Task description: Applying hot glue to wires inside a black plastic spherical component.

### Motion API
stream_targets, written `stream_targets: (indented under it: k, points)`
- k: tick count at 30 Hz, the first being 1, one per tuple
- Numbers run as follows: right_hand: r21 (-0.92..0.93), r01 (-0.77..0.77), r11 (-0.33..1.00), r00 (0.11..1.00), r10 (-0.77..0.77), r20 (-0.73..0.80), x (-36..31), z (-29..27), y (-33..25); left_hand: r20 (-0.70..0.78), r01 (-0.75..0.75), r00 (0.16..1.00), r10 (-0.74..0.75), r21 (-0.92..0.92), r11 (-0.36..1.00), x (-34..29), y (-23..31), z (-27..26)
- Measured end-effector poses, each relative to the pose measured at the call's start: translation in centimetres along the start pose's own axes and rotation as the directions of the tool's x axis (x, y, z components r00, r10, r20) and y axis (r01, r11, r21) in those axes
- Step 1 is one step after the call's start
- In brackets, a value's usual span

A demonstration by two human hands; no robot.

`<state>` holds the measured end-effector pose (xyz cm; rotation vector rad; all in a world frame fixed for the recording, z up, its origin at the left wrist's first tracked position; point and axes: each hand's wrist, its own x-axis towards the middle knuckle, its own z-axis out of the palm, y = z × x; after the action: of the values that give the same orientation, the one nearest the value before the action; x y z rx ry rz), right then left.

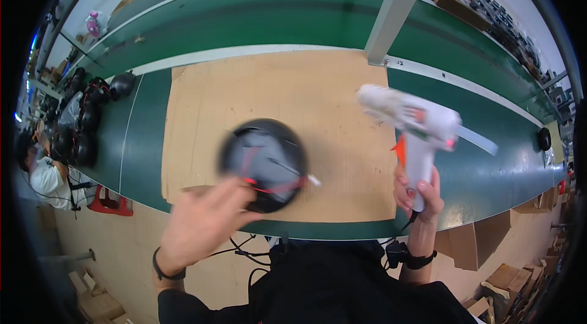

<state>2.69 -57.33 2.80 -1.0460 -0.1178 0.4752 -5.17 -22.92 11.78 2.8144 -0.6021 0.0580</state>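
Over the cardboard sheet, a black round shell (269, 198) shows its grey inside, with red and black wires across it and a small white connector (314, 180) at its right edge. Motion blurs the shell. My left hand (208, 217) grips its near left rim, fingers over the inner side by the red wire and thumb at the outer edge. To the right, my right hand (422, 192) is wrapped round the handle of a white hot glue gun (416, 117) with an orange trigger (400, 150). A clear glue stick (479, 139) pokes out of its back, and its nozzle points left, away from the shell.
The cardboard sheet (330, 79) covers the middle of a green bench (465, 189). Several black round parts (88, 116) crowd the left end. A grey post (397, 12) rises at the back; a shelf with boxes spans behind. A person (49, 177) sits at far left.
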Motion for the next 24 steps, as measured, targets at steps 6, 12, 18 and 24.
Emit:
stream_targets:
  k: [6, 12, 18, 24]
  points:
    - [0.061, 0.055, 0.997, 0.998, -0.057, 0.018, -2.5, -1.9, 1.0, -0.018, -0.319, 0.948, 0.318, -0.049, 0.947, 3.9, 3.2, 4.5]
    - [0.063, 0.139, 0.988, 0.981, -0.129, -0.144, -5.6, -4.4, 1.1, -0.239, -0.142, 0.968, 0.074, -0.282, 0.949, 6.3, 2.1, 3.1]
    - [-0.045, 0.121, 0.992, 0.989, -0.125, -0.075, -5.9, -4.1, -0.1, 0.041, -0.359, 0.928, 0.371, -0.174, 0.917, 10.6, 1.5, 2.2]
    - [-0.212, 0.163, 0.964, 0.976, -0.188, -0.105, -7.9, -2.4, -1.1, -0.002, -0.486, 0.845, 0.535, -0.419, 0.767, 14.0, -0.9, 3.7]
